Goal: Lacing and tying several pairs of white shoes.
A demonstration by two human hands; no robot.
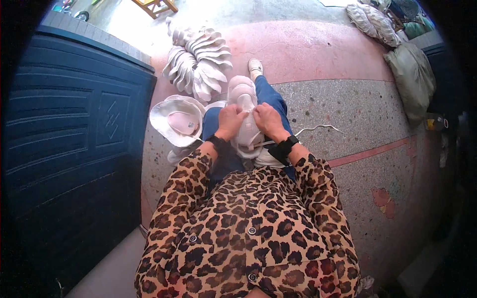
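On my lap lies a pale pinkish-white fabric piece (244,130) with rounded, layered edges at its far end; it resembles a hat, though its exact kind is hard to make out. My left hand (231,120) pinches its left side, and my right hand (268,120) pinches the right side, fingertips close together over its middle. Below the hands, a thin white strap runs across the piece. Beside my left knee rests a white brimmed hat (161,117) with a pink lining (183,123). A white cord (320,127) trails over the floor right of my right wrist.
A curved row of nested white fabric pieces (198,62) lies on the floor ahead. Dark blue panelled doors (74,134) stand at the left. White bundles (372,22) and a pale sack (411,74) sit at the right. A wooden stool (154,6) is far ahead.
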